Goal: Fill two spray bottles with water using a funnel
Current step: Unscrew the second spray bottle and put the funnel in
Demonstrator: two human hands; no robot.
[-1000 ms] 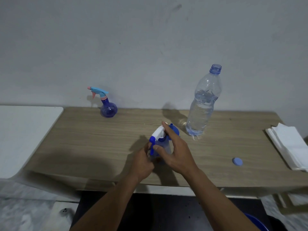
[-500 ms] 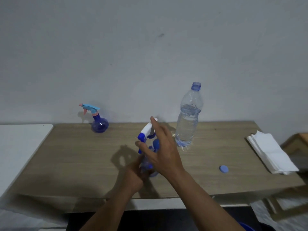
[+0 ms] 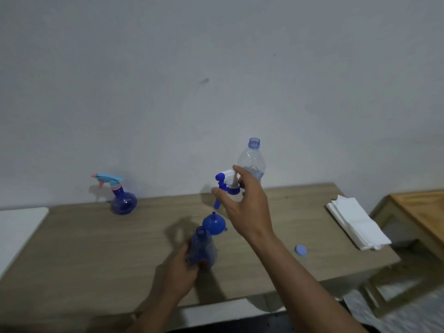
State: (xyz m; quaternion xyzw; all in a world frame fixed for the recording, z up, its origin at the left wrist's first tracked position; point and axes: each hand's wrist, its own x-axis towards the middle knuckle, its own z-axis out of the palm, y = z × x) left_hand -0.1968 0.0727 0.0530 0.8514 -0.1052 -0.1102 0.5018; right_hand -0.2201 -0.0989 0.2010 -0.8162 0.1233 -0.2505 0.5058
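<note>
Hands: left hand [image 3: 180, 272] grips the uncapped blue spray bottle [image 3: 203, 248]; right hand [image 3: 247, 205] pinches its trigger head [image 3: 227, 181]; water bottle [image 3: 252, 158] part-full.

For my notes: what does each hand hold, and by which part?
The right hand holds the spray head by its white top; the left hand grips the blue bottle around its lower body.

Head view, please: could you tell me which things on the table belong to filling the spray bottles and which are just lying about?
For the job: open spray bottle in the left hand; its trigger head in the right hand; blue funnel; uncapped water bottle; second spray bottle by the wall.
Lying about: white napkin stack; loose blue cap.
</note>
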